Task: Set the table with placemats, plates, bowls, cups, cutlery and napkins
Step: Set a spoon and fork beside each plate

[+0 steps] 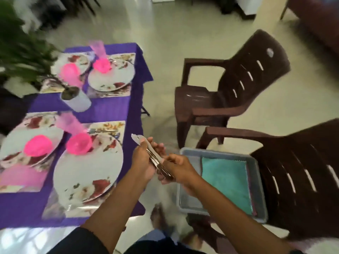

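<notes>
Both my hands [157,162] gripped the cutlery [156,158] beside the plate [88,165]; a piece could perhaps slip floorward.

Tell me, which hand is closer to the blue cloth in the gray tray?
The right hand. It hangs just left of the tray's edge, beside the blue cloth. The left hand is farther left, near the table, and both hold the cutlery.
</notes>
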`<state>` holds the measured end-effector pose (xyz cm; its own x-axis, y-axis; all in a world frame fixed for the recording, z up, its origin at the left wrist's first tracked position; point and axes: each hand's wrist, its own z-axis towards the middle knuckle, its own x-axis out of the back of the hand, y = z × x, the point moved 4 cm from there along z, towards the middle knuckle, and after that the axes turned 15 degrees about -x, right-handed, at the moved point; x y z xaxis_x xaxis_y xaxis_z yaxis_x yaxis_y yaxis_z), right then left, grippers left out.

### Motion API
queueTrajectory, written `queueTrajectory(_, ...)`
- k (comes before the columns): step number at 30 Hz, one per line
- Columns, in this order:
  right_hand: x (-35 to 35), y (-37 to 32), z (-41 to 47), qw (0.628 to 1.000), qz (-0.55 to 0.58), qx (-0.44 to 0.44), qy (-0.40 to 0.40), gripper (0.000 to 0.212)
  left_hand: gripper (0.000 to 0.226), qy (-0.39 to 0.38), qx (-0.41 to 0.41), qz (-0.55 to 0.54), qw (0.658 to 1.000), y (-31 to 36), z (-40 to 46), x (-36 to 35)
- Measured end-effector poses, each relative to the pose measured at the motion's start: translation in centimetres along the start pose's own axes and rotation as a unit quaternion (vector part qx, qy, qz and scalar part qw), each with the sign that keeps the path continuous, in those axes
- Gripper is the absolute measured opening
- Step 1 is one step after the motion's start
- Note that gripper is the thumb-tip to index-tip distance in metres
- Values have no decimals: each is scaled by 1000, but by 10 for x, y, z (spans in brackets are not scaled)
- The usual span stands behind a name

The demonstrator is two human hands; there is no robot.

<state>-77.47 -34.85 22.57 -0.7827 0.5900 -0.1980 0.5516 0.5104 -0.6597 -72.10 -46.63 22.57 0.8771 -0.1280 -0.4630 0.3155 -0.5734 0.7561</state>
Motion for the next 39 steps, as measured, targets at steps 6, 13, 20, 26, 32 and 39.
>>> queueTrajectory(6,-97,-17,11,988,140,-70,13,13,37,48,-54,-87,994,71,8,31)
queueTrajectory(13,-185,-37,41,957,259,-130,36,30,44,30,-111,-93,989,139,37,74)
queueTrajectory(20,-254,-48,74,963,246,-105,-22,32,39,-7,-103,-114,988,185,66,114)
queueTrajectory(26,-277,-61,82,998,54,-9,-28,12,31,-38,-87,-129,987,223,90,162)
queueTrajectory(32,-298,-88,73,951,-246,188,0,21,35,-81,-112,-129,982,237,94,192)
queueTrajectory(39,-319,-101,113,914,-342,219,-12,13,42,-52,-124,-119,984,235,99,208)
